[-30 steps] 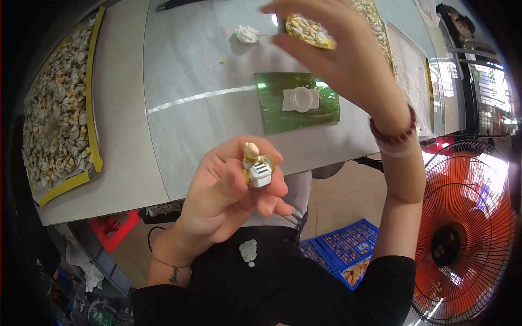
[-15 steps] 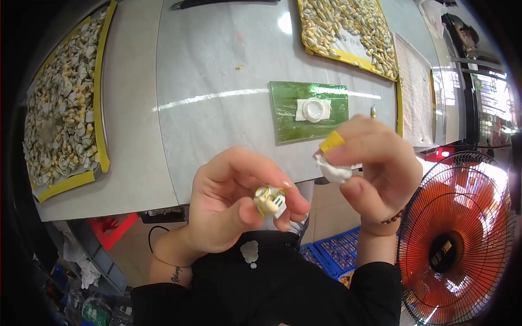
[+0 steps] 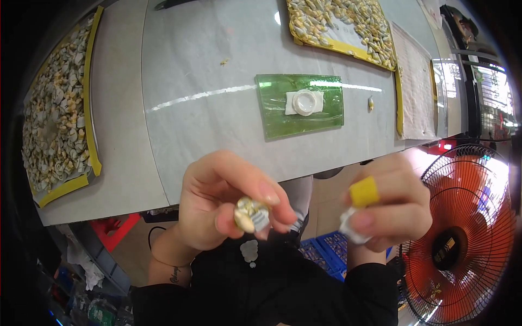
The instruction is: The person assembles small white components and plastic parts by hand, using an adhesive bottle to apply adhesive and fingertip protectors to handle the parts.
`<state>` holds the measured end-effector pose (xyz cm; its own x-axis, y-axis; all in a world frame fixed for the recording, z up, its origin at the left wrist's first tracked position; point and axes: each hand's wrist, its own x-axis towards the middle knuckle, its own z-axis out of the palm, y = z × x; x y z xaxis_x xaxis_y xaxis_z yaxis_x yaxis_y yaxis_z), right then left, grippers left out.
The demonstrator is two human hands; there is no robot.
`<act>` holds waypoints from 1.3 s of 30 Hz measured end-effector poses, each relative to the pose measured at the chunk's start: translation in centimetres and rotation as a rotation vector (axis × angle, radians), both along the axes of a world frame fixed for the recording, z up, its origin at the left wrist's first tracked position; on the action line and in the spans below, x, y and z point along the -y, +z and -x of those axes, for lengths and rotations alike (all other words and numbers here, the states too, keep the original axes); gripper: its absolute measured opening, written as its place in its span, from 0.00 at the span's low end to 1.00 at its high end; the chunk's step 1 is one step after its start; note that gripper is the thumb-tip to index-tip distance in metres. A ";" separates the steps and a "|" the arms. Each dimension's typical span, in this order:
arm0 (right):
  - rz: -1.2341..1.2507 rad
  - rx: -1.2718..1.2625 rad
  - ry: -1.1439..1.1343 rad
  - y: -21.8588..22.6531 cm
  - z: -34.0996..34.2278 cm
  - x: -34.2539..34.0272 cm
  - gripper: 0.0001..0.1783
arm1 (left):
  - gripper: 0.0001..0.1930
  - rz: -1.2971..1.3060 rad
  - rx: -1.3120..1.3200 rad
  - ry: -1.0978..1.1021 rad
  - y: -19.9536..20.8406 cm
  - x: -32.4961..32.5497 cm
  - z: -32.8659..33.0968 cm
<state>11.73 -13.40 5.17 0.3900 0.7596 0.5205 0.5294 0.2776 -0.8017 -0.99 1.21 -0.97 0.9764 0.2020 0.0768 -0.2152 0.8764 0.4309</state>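
Between the thumb and fingertips of my left hand (image 3: pixel 209 190) is a small white, grey and gold painted figurine (image 3: pixel 252 215), tilted above the table's near edge. My right hand (image 3: pixel 399 209), slightly blurred, pinches a crumpled white cloth or tissue (image 3: pixel 349 227); I cannot tell which. A band of yellow tape (image 3: pixel 364 191) wraps one of its fingers. The two hands are apart. Beyond them a small round white dish (image 3: pixel 305 102) sits on a white pad on a green slab (image 3: pixel 272 127).
Trays of many similar small pieces stand at the left (image 3: pixel 60 108) and back right (image 3: pixel 340 11). A white-lined tray (image 3: pixel 416 81) lies at the right. One loose piece (image 3: pixel 371 103) rests beside the slab. An orange fan (image 3: pixel 462 228) and blue crates (image 3: pixel 331 250) are below right.
My right hand has moved right and down, away from the left, with the white wad in it. My left hand has shifted slightly left, and the figurine has tilted.
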 end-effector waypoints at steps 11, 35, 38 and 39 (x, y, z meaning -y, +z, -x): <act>0.011 0.210 -0.076 -0.7 0.3 -1.0 0.07 | 0.19 -0.296 0.345 0.176 -0.3 0.9 -1.0; 0.084 0.303 0.051 0.8 -0.4 0.7 0.13 | 0.24 -0.121 -0.114 -0.002 0.2 1.4 0.1; 0.082 0.348 -0.093 0.4 0.4 0.3 0.15 | 0.24 -0.046 -0.203 -0.151 0.5 1.1 0.4; 0.073 0.335 -0.125 0.2 0.9 0.0 0.15 | 0.23 -0.026 -0.189 -0.129 0.5 1.3 0.4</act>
<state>10.86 -13.36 5.39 0.2994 0.7563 0.5817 0.7922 0.1427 -0.5933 -1.40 -0.10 -0.51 0.9916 0.0745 -0.1061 -0.0152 0.8795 0.4756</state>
